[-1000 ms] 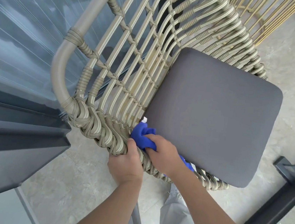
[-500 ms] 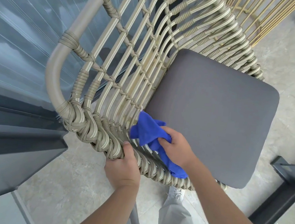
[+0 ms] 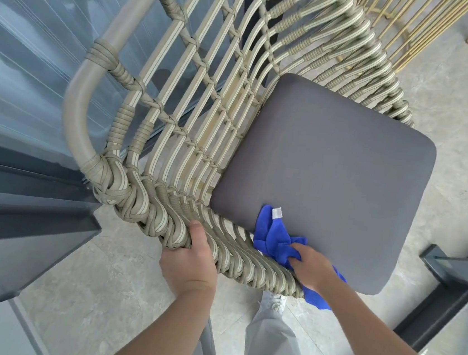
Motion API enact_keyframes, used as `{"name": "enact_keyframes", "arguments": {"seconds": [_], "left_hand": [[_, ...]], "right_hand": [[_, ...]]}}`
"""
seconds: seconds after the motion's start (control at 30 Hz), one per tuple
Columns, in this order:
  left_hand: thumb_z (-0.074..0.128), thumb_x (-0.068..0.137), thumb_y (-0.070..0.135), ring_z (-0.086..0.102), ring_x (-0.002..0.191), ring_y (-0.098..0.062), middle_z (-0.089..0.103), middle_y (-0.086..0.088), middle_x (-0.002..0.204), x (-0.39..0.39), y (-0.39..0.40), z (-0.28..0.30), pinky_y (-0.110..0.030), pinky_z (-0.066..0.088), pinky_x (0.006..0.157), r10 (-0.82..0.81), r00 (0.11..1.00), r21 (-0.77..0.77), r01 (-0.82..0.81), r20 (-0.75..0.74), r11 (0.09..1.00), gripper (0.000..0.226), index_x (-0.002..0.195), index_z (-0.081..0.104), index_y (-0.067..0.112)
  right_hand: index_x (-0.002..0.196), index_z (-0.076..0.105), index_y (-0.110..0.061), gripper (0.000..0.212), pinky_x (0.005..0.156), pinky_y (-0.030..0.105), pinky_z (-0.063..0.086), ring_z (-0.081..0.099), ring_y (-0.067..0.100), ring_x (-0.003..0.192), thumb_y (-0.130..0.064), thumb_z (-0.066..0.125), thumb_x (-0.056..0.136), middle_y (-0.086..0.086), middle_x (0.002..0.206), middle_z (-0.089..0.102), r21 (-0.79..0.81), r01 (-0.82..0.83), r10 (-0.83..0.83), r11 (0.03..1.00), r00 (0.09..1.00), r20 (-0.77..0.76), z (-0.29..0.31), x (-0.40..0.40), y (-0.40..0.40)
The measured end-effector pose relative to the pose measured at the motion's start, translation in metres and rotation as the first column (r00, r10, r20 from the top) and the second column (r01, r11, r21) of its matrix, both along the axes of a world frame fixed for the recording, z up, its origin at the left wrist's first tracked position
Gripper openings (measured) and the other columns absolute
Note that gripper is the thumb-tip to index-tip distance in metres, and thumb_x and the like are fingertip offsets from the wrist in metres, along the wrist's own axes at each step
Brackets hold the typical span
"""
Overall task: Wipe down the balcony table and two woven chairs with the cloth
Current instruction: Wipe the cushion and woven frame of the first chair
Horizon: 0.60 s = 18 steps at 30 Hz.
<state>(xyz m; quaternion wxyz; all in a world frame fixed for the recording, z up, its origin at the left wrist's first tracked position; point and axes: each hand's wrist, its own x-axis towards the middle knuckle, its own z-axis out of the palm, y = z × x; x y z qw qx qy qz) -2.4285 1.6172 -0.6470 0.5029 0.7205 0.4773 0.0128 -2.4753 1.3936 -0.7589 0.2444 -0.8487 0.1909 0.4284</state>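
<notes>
L hand [image 3: 188, 262] grips woven chair [image 3: 174, 129] front rim, fingers curled over weave, thumb on top. R hand [image 3: 311, 266] clutches bunched blue cloth [image 3: 273, 240], fingers closed round it, at near edge of grey cushion [image 3: 328, 182] & rim. Table not in view.

Risks, as judged:
- cloth tail hangs below rim, w/ white tag loose; may snag in weave gaps
- bunched cloth = small contact patch, strands likely missed
- hard push could shift cushion off seat
- chair may slide on tiled floor [image 3: 115, 289] if L grip slackens

No legible text; cloth [image 3: 273, 240] tag [image 3: 277, 213] blank/unreadable.
</notes>
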Motion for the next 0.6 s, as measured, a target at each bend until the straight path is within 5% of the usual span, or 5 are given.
{"name": "enact_keyframes", "arguments": {"seconds": [0.17, 0.37, 0.47, 0.6], "left_hand": [[0.064, 0.096, 0.035, 0.065, 0.08, -0.012, 0.074, -0.003, 0.09, 0.0, 0.0, -0.002, -0.018, 0.04, 0.062, 0.01, 1.0, 0.004, -0.01, 0.001, 1.0, 0.027, 0.104, 0.071, 0.01], [0.065, 0.096, 0.034, 0.056, 0.075, -0.004, 0.067, 0.013, 0.089, 0.0, 0.0, -0.004, -0.016, 0.036, 0.064, 0.02, 1.0, 0.021, -0.02, 0.0, 1.0, 0.026, 0.111, 0.071, 0.015], [0.065, 0.096, 0.036, 0.056, 0.084, -0.013, 0.065, 0.013, 0.088, 0.0, 0.001, -0.004, -0.019, 0.035, 0.066, 0.023, 1.0, 0.009, -0.023, 0.001, 1.0, 0.028, 0.113, 0.071, 0.014], [0.064, 0.09, 0.048, 0.055, 0.082, -0.015, 0.063, 0.013, 0.088, 0.0, 0.0, 0.0, -0.017, 0.034, 0.062, 0.022, 1.0, -0.014, -0.022, 0.003, 1.0, 0.039, 0.113, 0.071, 0.016]], "right_hand": [[0.099, 0.059, -0.024, 0.019, 0.072, 0.031, 0.039, 0.062, 0.027, 0.091, -0.015, 0.043, 0.098, -0.002, 0.095, 0.063, 0.064, -0.015, 0.01, 0.998, 0.997, 0.081, 0.013, 0.021, 0.047], [0.12, 0.063, -0.02, 0.027, 0.08, 0.034, 0.041, 0.061, 0.032, 0.106, -0.017, 0.046, 0.099, 0.004, 0.107, 0.067, 0.234, -0.076, 0.034, 0.969, 0.983, 0.178, 0.045, 0.075, 0.114], [0.121, 0.063, -0.019, 0.026, 0.09, 0.041, 0.047, 0.06, 0.031, 0.106, -0.019, 0.047, 0.1, 0.007, 0.113, 0.067, 0.332, -0.133, 0.059, 0.934, 0.973, 0.223, 0.069, 0.104, 0.144], [0.101, 0.061, -0.014, 0.013, 0.088, 0.042, 0.045, 0.057, 0.031, 0.093, -0.012, 0.049, 0.097, 0.006, 0.091, 0.062, 0.454, -0.091, -0.021, 0.886, 0.972, 0.236, 0.097, 0.13, 0.159]]}}
